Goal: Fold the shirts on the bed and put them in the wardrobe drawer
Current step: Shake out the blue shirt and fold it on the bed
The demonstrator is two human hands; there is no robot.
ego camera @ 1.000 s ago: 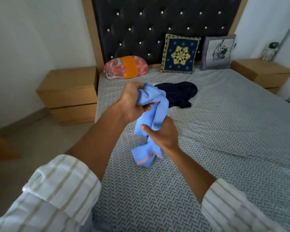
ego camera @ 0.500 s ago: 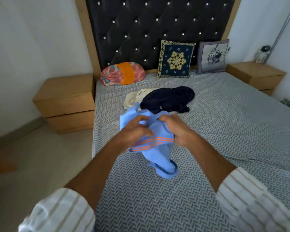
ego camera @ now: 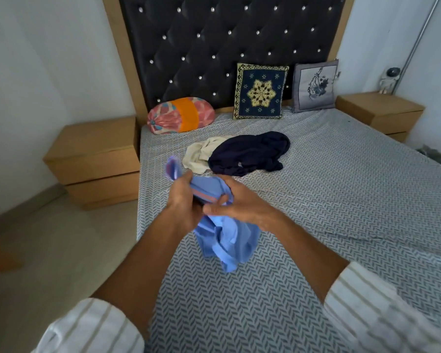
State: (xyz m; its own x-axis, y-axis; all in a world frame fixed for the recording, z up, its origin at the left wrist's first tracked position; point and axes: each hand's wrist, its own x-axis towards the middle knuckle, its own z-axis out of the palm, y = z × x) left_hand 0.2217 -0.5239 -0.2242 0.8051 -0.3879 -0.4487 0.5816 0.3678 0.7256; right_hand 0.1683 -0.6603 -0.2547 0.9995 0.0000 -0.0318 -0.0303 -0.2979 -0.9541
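This is a bedroom in a home. A wide bed [ego camera: 341, 200] under a herringbone-patterned sheet fills the middle, backed at the far end by a dark tufted headboard [ego camera: 227, 47] with studs. Cushions [ego camera: 261, 91] lean against it, and wooden nightstands [ego camera: 94, 159] stand left and right against plain white walls.

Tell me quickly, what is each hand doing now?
Left hand: grips the light blue shirt.
Right hand: pinches the same shirt.
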